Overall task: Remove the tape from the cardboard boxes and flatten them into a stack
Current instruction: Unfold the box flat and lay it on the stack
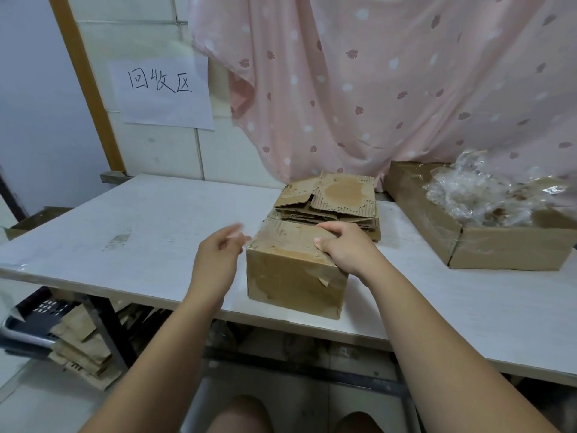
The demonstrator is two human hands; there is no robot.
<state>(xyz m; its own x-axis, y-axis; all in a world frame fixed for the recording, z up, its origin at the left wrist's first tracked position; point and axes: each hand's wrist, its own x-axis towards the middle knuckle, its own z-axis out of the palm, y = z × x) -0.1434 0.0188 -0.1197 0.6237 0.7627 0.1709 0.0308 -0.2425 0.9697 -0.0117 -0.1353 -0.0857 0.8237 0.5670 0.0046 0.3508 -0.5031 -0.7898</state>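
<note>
Your left hand (218, 246), blurred at the upper left corner of the taped brown cardboard box (290, 276), may pinch tape; I cannot tell. The box stands whole on the white table (140, 220), not yet flattened. Your right hand (342, 245) grips its top. Behind it lies a stack of flattened brown cardboard (337, 198); to its right, a cardboard tray (499, 250) of crumpled clear tape (474, 195).

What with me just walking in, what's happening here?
A person handles a taped cardboard box on the table. Their right hand grips its top edge; the left hand, blurred, works at its left corner. Flattened boxes sit stacked behind it; crumpled tape fills an open box at right.
</note>
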